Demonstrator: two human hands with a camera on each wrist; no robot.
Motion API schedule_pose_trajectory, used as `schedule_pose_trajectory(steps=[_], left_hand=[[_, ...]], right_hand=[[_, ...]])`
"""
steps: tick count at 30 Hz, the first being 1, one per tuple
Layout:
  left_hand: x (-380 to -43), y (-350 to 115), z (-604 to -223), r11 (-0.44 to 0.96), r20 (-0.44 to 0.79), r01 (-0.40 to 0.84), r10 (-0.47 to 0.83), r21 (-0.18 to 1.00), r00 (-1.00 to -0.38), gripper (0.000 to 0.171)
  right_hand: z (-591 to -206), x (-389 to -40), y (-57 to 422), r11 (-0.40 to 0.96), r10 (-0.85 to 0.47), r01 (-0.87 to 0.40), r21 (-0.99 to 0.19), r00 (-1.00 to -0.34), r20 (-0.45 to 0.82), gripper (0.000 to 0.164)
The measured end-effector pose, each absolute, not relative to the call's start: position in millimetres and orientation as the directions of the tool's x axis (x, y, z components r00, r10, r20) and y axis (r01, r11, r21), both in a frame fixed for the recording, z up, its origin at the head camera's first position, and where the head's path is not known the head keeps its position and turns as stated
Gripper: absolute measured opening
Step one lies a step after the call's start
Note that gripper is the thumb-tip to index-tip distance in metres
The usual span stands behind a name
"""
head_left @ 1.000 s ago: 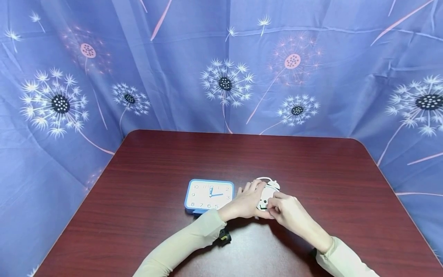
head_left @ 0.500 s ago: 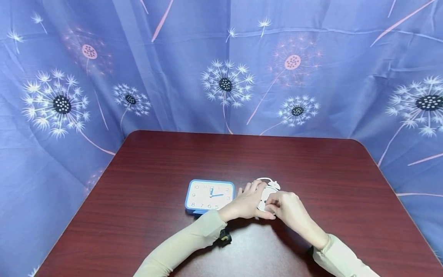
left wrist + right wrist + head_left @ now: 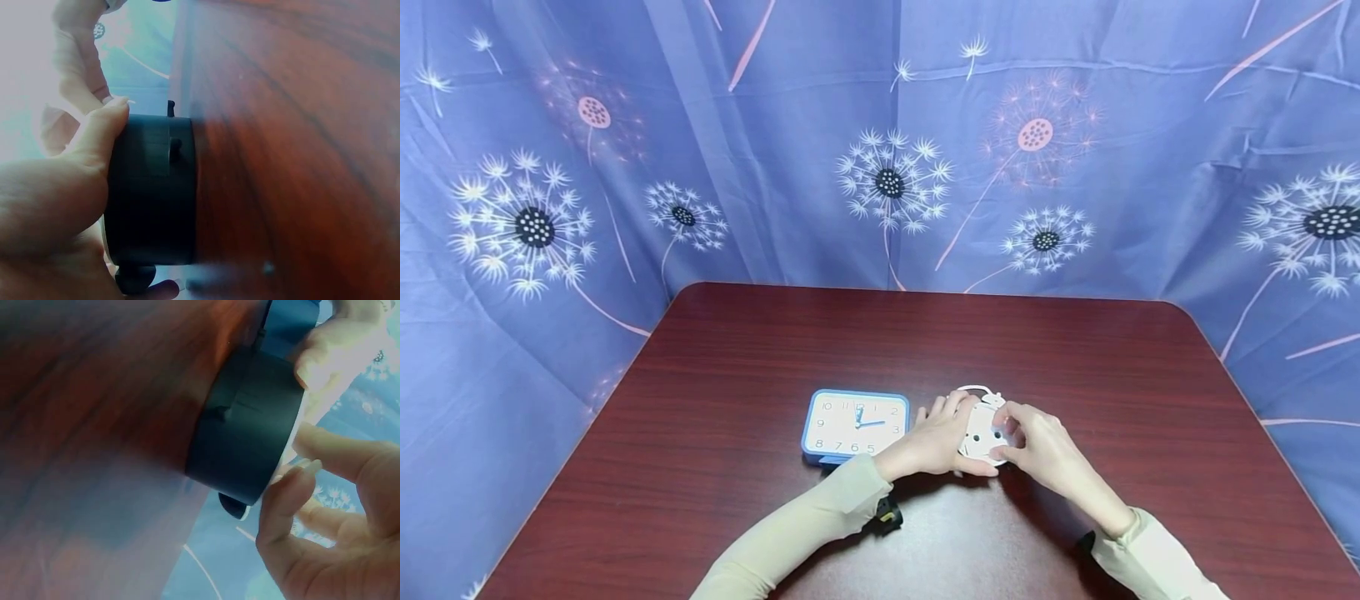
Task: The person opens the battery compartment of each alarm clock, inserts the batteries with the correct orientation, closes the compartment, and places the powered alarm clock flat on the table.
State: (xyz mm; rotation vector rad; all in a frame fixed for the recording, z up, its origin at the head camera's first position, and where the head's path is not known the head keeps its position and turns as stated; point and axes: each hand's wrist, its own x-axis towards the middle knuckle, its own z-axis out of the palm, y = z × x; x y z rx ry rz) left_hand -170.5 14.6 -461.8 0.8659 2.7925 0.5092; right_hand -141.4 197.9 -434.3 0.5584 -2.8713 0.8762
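Observation:
A small round alarm clock (image 3: 982,423) with a white face, small black marks and white bells lies face up on the table. My left hand (image 3: 936,437) holds it, thumb along the near rim and fingers over the far side. Both wrist views show its dark body (image 3: 150,194) against the tabletop. My right hand (image 3: 1039,446) is at the right part of the face, thumb and index finger curved and apart. In the right wrist view, those fingertips (image 3: 305,439) are right at the white front. Part of the face is hidden by the hands.
Left of my left hand lies a blue rectangular clock (image 3: 838,421) with a white numbered dial, close to the forearm. The dark red wooden table (image 3: 737,350) reaches back to a blue dandelion-print curtain (image 3: 775,150).
My right thumb and index finger have gone from closely pinched over the face to spread apart, and the hand has shifted slightly right. More black marks show. The left hand stays put.

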Motion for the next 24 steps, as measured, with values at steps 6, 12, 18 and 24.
schedule_pose_trajectory(steps=[6,12,18,24], left_hand=[[-171.3,15.1,-463.1,0.774,-0.072,0.516,0.576,0.366,-0.814,0.096],[-171.5,15.5,-463.7,0.775,-0.069,0.515,0.574,0.367,-0.816,0.098],[-171.9,14.6,-463.6,0.773,-0.069,0.512,0.573,0.374,-0.816,0.097],[-171.9,14.4,-461.3,0.769,-0.066,0.513,0.577,0.382,-0.814,0.096]], right_hand=[[-442.0,-138.0,196.7,0.722,-0.480,-0.619,-0.309,-0.770,0.419,0.019],[-443.7,-136.4,194.2,0.666,-0.650,-0.744,0.056,-0.541,0.533,0.019],[-443.0,-136.4,193.4,0.568,-0.759,-0.785,0.249,-0.382,0.527,0.021],[-444.0,-135.3,194.3,0.574,-0.752,-0.787,0.227,-0.397,0.526,0.016]])
